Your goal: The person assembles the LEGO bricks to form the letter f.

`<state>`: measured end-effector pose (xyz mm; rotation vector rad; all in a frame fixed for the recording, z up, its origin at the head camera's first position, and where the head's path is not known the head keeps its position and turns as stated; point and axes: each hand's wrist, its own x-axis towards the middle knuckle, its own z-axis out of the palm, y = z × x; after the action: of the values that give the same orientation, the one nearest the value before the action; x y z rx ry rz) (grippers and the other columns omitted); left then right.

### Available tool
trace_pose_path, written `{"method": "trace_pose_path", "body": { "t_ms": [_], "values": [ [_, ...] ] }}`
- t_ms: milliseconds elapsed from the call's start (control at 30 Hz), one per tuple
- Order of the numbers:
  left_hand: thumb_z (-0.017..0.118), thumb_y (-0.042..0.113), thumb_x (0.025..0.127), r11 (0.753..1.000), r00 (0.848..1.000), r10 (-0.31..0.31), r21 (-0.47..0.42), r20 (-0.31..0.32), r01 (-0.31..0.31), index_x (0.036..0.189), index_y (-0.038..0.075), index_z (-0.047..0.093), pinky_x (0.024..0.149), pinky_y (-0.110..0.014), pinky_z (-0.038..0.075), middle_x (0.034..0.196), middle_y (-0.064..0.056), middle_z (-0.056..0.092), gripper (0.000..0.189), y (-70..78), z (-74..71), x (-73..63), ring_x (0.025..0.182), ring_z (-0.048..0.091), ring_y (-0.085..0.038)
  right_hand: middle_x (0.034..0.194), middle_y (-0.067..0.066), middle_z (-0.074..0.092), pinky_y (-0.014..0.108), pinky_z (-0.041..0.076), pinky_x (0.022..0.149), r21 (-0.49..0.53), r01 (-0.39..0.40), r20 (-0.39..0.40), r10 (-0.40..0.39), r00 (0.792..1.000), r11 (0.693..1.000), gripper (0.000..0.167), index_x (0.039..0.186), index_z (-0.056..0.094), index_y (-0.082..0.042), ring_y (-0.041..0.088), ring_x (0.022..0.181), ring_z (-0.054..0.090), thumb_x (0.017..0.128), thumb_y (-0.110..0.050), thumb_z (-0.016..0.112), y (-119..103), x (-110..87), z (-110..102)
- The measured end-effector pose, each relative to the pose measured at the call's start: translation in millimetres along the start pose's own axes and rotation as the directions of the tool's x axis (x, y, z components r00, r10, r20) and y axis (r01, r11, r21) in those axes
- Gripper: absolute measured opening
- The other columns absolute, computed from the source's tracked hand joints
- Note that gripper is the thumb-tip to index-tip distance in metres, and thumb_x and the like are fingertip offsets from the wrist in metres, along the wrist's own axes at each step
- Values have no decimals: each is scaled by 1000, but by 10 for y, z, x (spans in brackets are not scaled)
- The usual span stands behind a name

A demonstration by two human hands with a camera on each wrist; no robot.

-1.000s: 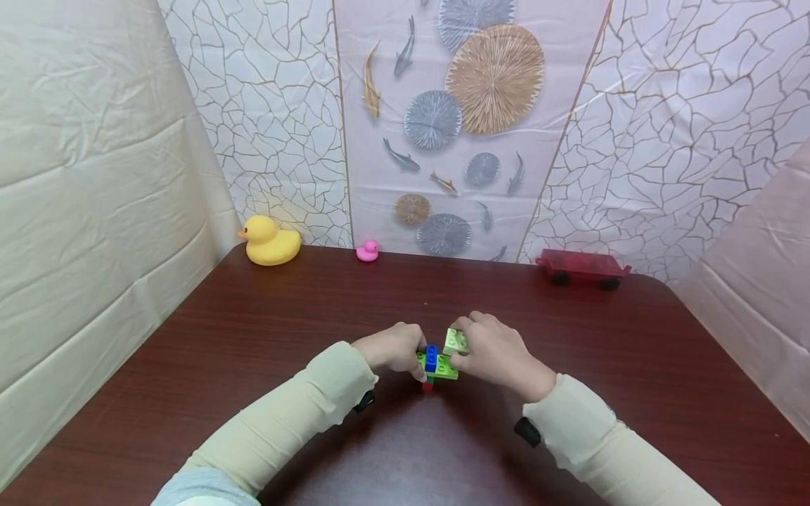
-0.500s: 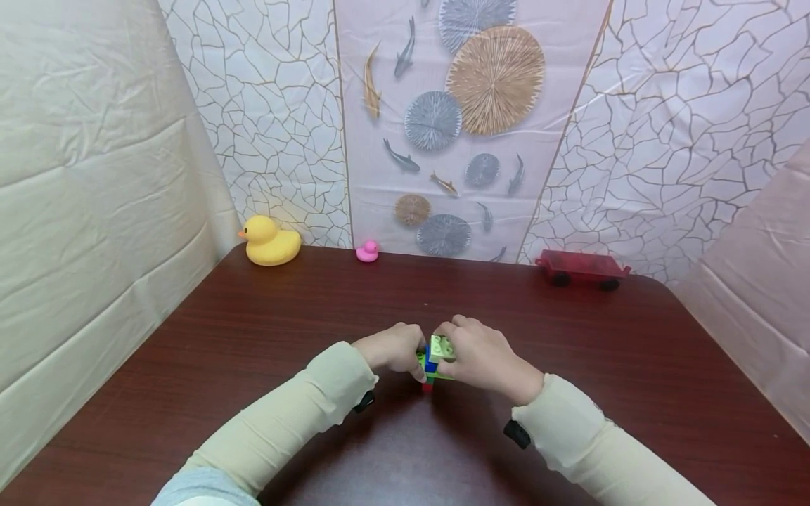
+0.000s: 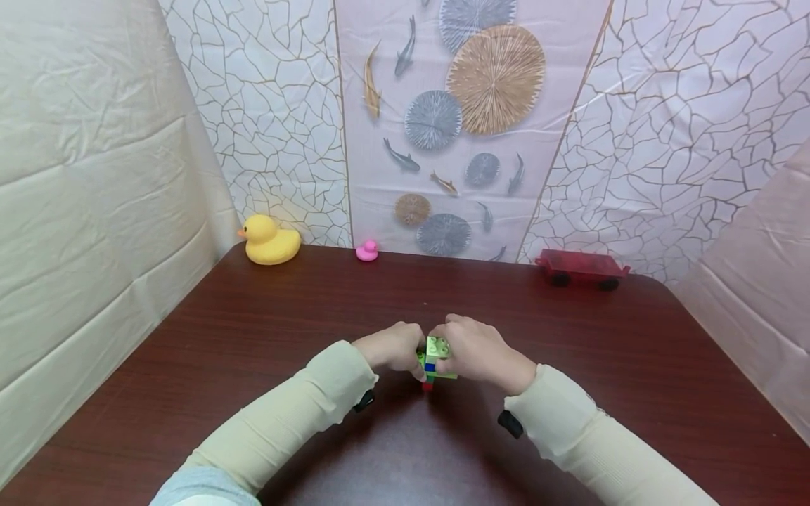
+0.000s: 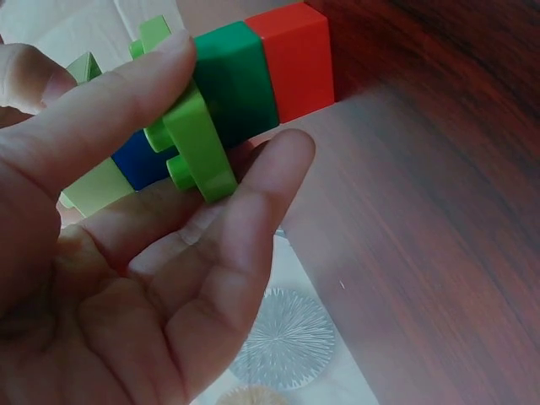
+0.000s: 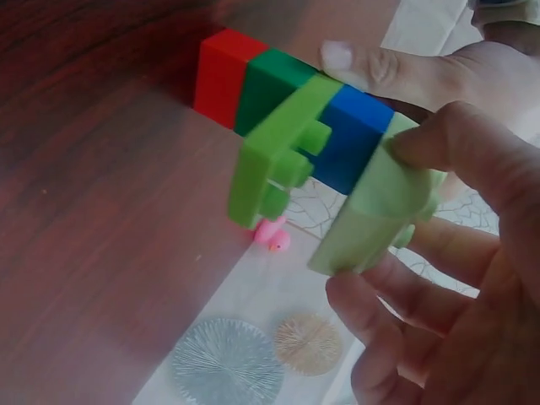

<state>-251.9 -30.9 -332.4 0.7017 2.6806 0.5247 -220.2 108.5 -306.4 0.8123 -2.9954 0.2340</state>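
Note:
A small stack of toy bricks stands on the table between both hands. At its foot is a red brick (image 5: pixel 226 76), then a dark green brick (image 5: pixel 272 80), a flat lime-green plate brick (image 5: pixel 253 169) and a blue brick (image 5: pixel 350 139). My left hand (image 3: pixel 396 347) grips the stack from the left, the thumb (image 4: pixel 126 101) lying across the lime-green plate brick. With thumb and fingers my right hand (image 3: pixel 477 353) pinches a pale green brick with a curved side (image 5: pixel 371 207), which sits against the top of the blue one and overhangs to the right.
Along the back of the dark wooden table (image 3: pixel 304 450) stand a yellow duck (image 3: pixel 271 242), a small pink duck (image 3: pixel 367 251) and a red toy wagon (image 3: pixel 582 268). Patterned cloth (image 3: pixel 405 140) hangs behind the table.
My right hand has moved left, bringing the pale green brick from the stack's right side over the blue brick, then slightly down onto it. The left hand has kept its place.

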Motion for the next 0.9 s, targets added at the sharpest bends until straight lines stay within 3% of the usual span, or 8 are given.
{"method": "trace_pose_path", "body": {
  "t_ms": [233, 433, 900],
  "values": [
    [78, 14, 63, 1000, 1000, -10, -2, 12, 10, 69, 11, 63, 53, -23, 42, 59, 5, 57, 17, 0, -29, -7, 57, 51, -9, 68, -3, 45, 26, 40, 49, -15, 26, 33, -25, 999, 1000, 19, 81, 68, -15, 12, 62, 43, 65, -20, 76, -60, 37, -56],
    [78, 14, 63, 1000, 1000, -11, -10, 16, 11, 71, 10, 64, 54, -23, 43, 60, 5, 57, 17, -2, -40, -21, 57, 52, -9, 69, -2, 46, 26, 40, 49, -57, 13, 50, -10, 999, 998, 23, 85, 68, -14, 12, 62, 44, 64, -22, 76, -81, 51, -54],
    [78, 15, 64, 999, 999, -26, -17, 19, 27, 73, 11, 64, 54, -24, 43, 62, 5, 57, 17, 19, -24, -22, 59, 52, -9, 70, -1, 43, 26, 39, 48, -27, -6, 38, 7, 999, 1000, 29, 93, 67, -16, 12, 61, 43, 66, -23, 75, -34, 2, -14]
  ]
}}
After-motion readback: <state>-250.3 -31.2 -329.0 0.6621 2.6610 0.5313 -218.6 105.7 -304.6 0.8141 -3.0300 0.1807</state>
